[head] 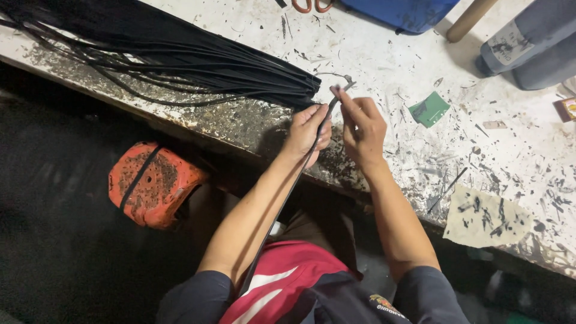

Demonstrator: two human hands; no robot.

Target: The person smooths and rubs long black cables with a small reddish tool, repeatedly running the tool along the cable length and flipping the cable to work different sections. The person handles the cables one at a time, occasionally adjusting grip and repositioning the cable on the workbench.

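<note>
Both hands meet over the tabletop (384,54) edge: the left hand (308,131) is closed around a thin black strap (282,204), and the right hand (360,123) pinches its upper end between fingertips. The strap trails down across the person's lap; it looks light, limp and flexible, best gripped near the end. Just beside lies a bundle of black straps (180,54), farther off a green card (429,109) and an orange stool (153,183).
</note>
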